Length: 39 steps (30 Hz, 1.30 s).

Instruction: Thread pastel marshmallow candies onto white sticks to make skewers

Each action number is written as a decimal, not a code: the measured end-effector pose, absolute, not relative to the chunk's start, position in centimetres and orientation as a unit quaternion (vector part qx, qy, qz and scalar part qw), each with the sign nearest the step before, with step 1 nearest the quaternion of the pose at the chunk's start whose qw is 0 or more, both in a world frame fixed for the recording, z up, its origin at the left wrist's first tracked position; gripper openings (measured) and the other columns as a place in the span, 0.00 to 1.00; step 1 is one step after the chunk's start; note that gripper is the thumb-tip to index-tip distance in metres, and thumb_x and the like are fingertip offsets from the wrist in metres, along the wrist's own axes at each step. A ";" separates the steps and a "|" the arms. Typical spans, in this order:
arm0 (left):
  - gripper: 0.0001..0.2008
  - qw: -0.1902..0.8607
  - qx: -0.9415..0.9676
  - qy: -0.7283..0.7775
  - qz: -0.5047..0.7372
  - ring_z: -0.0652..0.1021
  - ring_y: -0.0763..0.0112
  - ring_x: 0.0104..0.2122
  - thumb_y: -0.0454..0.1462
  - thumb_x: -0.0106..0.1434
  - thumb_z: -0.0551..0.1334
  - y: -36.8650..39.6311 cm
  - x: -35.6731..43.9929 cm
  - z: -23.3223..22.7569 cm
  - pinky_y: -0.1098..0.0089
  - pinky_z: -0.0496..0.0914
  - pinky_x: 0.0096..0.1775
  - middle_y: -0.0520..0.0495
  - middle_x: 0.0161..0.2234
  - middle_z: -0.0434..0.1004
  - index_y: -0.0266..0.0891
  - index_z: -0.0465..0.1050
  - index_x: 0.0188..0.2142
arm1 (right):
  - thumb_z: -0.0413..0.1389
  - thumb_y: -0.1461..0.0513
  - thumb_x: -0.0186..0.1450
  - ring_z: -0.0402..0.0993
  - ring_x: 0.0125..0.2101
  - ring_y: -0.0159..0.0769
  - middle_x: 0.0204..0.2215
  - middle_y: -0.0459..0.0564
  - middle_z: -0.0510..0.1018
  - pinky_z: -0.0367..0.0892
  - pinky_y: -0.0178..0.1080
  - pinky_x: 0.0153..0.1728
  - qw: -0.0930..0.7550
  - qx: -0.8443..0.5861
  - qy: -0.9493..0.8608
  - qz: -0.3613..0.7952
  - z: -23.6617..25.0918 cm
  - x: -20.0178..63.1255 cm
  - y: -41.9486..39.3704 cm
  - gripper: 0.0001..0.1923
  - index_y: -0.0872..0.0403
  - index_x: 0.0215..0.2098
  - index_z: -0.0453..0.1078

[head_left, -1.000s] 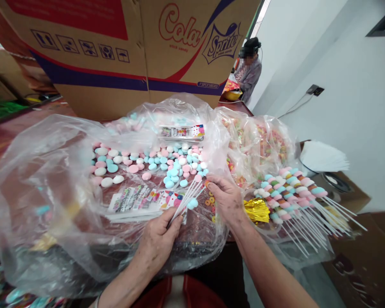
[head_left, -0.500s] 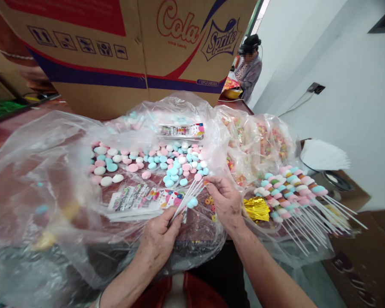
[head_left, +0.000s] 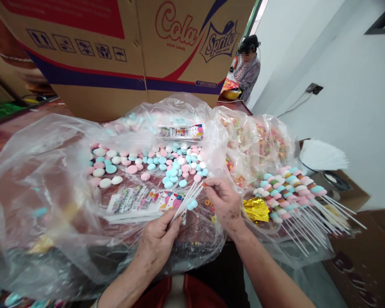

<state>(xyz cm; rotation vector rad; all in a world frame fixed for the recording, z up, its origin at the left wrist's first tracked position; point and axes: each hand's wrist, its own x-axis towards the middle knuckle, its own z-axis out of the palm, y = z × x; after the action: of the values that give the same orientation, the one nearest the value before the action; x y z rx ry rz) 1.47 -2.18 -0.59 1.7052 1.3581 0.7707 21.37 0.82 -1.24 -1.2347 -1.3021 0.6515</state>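
Mid-frame, left hand fingers clenched around the white sticks; right hand fingers pinching their upper tips.

White sticks are held as a bundle in the left hand; an orange ring candy is pinched at the right hand. Round candies are seen in pastel pink, light blue and white on a clear plastic sheet. Printed cards are multicoloured, with pink dotted ends. Finished skewers are banded pink, blue, white, green and orange on white sticks. Twist ties are shiny gold. Ring candies in the clear bag are mixed orange, yellow, red, green. The cardboard box is brown with a red panel, blue and red stripes, red "Cola" and blue "Sprite" lettering. The tabletop is reddish brown.
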 end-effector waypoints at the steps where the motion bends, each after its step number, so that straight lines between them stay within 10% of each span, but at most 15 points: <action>1: 0.16 0.405 0.676 0.536 0.304 0.68 0.69 0.22 0.45 0.63 0.54 -2.2 1.4 -0.6 0.71 0.63 0.29 0.55 0.19 0.65 0.39 0.77 0.34 | 0.56 0.62 0.64 0.78 0.37 0.37 0.36 0.48 0.80 0.74 0.41 0.41 0.573 -0.530 -0.540 0.316 -1.2 21.6 0.9 0.06 0.51 0.39 0.72; 10: 0.16 0.405 0.667 0.542 0.311 0.69 0.69 0.22 0.45 0.63 0.54 -2.1 1.7 -0.6 0.71 0.63 0.29 0.55 0.19 0.66 0.39 0.76 0.37 | 0.52 0.67 0.66 0.73 0.44 0.39 0.40 0.51 0.78 0.68 0.45 0.51 0.503 -0.517 -0.688 0.086 -0.3 21.2 0.1 0.09 0.51 0.40 0.73; 24: 0.14 0.432 0.655 0.536 0.311 0.67 0.70 0.22 0.45 0.63 0.54 -2.1 1.5 -0.5 0.72 0.62 0.28 0.56 0.19 0.64 0.41 0.73 0.30 | 0.57 0.61 0.63 0.76 0.36 0.36 0.35 0.46 0.80 0.71 0.39 0.39 0.575 -0.529 -0.510 0.361 -0.6 21.5 0.5 0.06 0.50 0.38 0.74; 39: 0.17 0.467 0.611 0.541 0.342 0.63 0.73 0.19 0.46 0.64 0.55 -2.0 1.3 -0.4 0.72 0.56 0.23 0.57 0.18 0.62 0.42 0.63 0.22 | 0.50 0.62 0.67 0.71 0.49 0.45 0.46 0.56 0.77 0.65 0.48 0.52 0.428 -0.605 -0.666 -0.088 5.0 27.9 4.5 0.13 0.53 0.44 0.75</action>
<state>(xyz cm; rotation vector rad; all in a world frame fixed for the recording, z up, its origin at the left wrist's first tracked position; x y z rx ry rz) 1.26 -1.96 -0.37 1.4984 1.3266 0.8383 27.87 4.48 5.03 -1.5109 -1.6619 -0.2201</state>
